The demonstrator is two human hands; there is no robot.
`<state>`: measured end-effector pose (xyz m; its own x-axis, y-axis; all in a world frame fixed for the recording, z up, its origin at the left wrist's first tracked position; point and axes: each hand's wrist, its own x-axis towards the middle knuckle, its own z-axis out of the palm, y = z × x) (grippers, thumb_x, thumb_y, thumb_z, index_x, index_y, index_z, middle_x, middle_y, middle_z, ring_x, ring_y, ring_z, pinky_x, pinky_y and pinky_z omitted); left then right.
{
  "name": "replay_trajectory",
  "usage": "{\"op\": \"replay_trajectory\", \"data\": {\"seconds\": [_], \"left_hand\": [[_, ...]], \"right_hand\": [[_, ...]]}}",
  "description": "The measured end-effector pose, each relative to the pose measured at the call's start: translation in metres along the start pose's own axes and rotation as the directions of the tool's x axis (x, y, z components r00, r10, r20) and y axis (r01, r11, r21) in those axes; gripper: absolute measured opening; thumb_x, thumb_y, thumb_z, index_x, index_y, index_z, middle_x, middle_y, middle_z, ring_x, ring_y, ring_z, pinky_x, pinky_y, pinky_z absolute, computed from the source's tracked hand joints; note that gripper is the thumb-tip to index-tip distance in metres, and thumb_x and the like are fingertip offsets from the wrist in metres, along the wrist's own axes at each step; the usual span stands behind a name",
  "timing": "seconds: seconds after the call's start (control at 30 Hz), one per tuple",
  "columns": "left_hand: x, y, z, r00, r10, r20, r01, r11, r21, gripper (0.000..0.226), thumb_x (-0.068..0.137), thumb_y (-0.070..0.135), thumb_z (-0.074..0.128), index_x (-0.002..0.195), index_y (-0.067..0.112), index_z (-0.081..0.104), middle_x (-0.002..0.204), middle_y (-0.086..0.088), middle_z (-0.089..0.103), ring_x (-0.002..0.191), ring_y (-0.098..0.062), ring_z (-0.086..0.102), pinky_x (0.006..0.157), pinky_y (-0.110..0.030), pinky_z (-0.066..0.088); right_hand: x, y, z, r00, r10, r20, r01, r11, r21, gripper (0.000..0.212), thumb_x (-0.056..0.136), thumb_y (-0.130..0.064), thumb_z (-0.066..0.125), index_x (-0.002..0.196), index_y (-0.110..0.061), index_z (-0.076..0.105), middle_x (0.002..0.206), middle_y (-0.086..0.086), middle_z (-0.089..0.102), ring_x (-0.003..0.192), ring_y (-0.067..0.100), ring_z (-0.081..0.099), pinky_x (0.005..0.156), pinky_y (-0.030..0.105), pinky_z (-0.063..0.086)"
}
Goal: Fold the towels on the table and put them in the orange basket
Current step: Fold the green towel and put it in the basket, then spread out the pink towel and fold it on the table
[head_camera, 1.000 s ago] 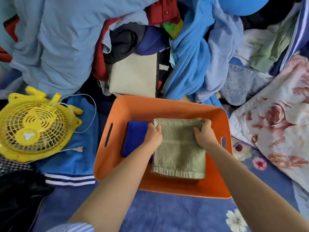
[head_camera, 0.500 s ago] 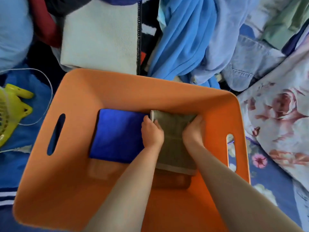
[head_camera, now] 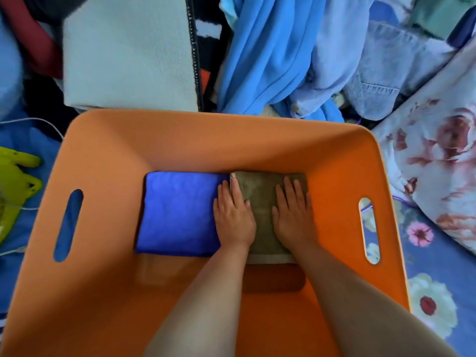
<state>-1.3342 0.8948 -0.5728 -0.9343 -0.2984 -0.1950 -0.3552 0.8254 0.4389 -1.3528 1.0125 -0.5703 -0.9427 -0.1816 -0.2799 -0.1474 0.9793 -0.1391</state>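
Filling most of the view, the large orange plastic basket with slotted side handles [head_camera: 180, 140] sits on a blue flowered cloth [head_camera: 438, 292], with a loose heap of blue, white and floral laundry [head_camera: 270, 55] piled behind its far rim. Inside it, against the far wall, a folded royal-blue towel [head_camera: 177, 212] lies flat on the basket floor, and just beside it on the right, edge touching edge, lies a folded olive-green terry towel [head_camera: 262, 199]. Both hands rest on top of the olive towel with fingers straight and spread, palms down, pressing and gripping nothing: the left hand [head_camera: 233, 217] sits over the seam where the two towels meet, the right hand [head_camera: 293, 215] on the olive towel's right half. A yellow plastic fan [head_camera: 15, 186] shows partly at the left edge, outside the basket. The olive towel looks soft, light and limp, so it will likely slump or spring open unless flattened; pressing it with flat palms suits it. If it must be shifted, taking it by both side edges of the folded stack should keep the layers together.
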Motion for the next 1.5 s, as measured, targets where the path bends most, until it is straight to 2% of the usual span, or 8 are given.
{"op": "replay_trajectory", "data": {"seconds": [0.2, 0.4, 0.53, 0.87, 1.07, 1.23, 1.33, 1.5], "left_hand": [[0.001, 0.015, -0.032, 0.979, -0.081, 0.189, 0.054, 0.988, 0.145, 0.066, 0.097, 0.029, 0.033, 0.147, 0.012, -0.006, 0.154, -0.011, 0.014, 0.141, -0.027, 0.017, 0.110, -0.041, 0.024], [-0.018, 0.061, -0.111, 0.963, -0.029, 0.269, -0.095, 0.895, 0.435, 0.063, 0.085, 0.010, 0.051, 0.142, 0.011, 0.024, 0.151, -0.012, 0.015, 0.137, -0.028, 0.021, 0.105, -0.041, 0.030], [-0.037, 0.093, -0.183, 0.966, 0.100, 0.237, -0.216, 0.815, 0.538, 0.043, 0.083, 0.009, 0.051, 0.125, 0.010, 0.046, 0.130, -0.010, 0.042, 0.121, -0.027, 0.040, 0.093, -0.037, 0.038], [-0.160, 0.153, -0.348, 0.955, 0.294, 0.033, -0.241, 0.708, 0.664, 0.038, 0.087, 0.006, 0.045, 0.125, 0.009, 0.048, 0.129, -0.011, 0.040, 0.123, -0.027, 0.036, 0.094, -0.036, 0.038], [-0.258, 0.174, -0.401, 0.986, 0.164, -0.043, -0.111, 0.816, 0.567, 0.040, 0.089, 0.010, 0.043, 0.128, 0.009, 0.048, 0.134, -0.012, 0.043, 0.125, -0.028, 0.040, 0.098, -0.034, 0.038], [-0.343, 0.186, -0.430, 0.972, 0.219, -0.085, -0.152, 0.861, 0.486, 0.034, 0.090, 0.012, 0.044, 0.122, 0.006, 0.052, 0.131, -0.014, 0.048, 0.121, -0.029, 0.046, 0.092, -0.035, 0.043], [-0.392, 0.191, -0.445, 0.950, 0.302, -0.082, -0.222, 0.835, 0.503, 0.034, 0.090, 0.010, 0.044, 0.123, 0.005, 0.050, 0.132, -0.013, 0.047, 0.121, -0.030, 0.046, 0.089, -0.035, 0.044], [-0.475, 0.198, -0.450, 0.917, 0.397, -0.042, -0.305, 0.765, 0.567, 0.041, 0.094, 0.015, 0.041, 0.134, 0.008, 0.042, 0.140, -0.011, 0.042, 0.128, -0.029, 0.041, 0.095, -0.037, 0.042]], "right_hand": [[-0.003, -0.009, -0.041, 0.978, 0.022, 0.206, -0.018, 1.000, -0.021, 0.056, 0.097, -0.034, 0.027, 0.146, -0.018, 0.004, 0.156, 0.004, -0.010, 0.143, 0.022, -0.012, 0.116, 0.041, -0.001], [-0.041, -0.022, -0.119, 0.972, 0.034, 0.233, -0.042, 0.999, 0.028, 0.053, 0.094, -0.022, 0.033, 0.144, -0.019, 0.015, 0.155, 0.007, 0.007, 0.143, 0.026, 0.001, 0.114, 0.044, 0.014], [-0.069, -0.024, -0.198, 0.996, 0.018, 0.082, -0.015, 0.999, -0.043, 0.046, 0.090, -0.018, 0.036, 0.135, -0.011, 0.032, 0.142, 0.013, 0.033, 0.136, 0.030, 0.020, 0.109, 0.045, 0.023], [-0.192, -0.026, -0.357, 0.970, -0.102, -0.220, 0.073, 0.988, -0.136, 0.030, 0.090, -0.013, 0.037, 0.114, -0.007, 0.053, 0.122, 0.014, 0.052, 0.118, 0.031, 0.041, 0.097, 0.039, 0.033], [-0.295, -0.017, -0.400, 0.928, -0.125, -0.351, 0.094, 0.990, -0.104, 0.024, 0.091, -0.015, 0.039, 0.109, -0.005, 0.051, 0.114, 0.014, 0.054, 0.110, 0.032, 0.047, 0.083, 0.037, 0.038], [-0.384, -0.008, -0.427, 0.870, -0.132, -0.475, 0.103, 0.991, -0.086, 0.022, 0.090, -0.013, 0.039, 0.105, -0.003, 0.051, 0.108, 0.016, 0.056, 0.104, 0.032, 0.050, 0.072, 0.032, 0.034], [-0.444, -0.006, -0.438, 0.854, -0.086, -0.513, 0.067, 0.996, -0.056, 0.033, 0.090, -0.012, 0.038, 0.120, -0.006, 0.050, 0.120, 0.014, 0.055, 0.108, 0.033, 0.052, 0.076, 0.033, 0.042], [-0.561, -0.003, -0.434, 0.804, -0.005, -0.595, -0.002, 1.000, -0.011, 0.029, 0.090, -0.014, 0.040, 0.111, -0.007, 0.057, 0.117, 0.013, 0.059, 0.106, 0.032, 0.054, 0.082, 0.038, 0.050]]}}
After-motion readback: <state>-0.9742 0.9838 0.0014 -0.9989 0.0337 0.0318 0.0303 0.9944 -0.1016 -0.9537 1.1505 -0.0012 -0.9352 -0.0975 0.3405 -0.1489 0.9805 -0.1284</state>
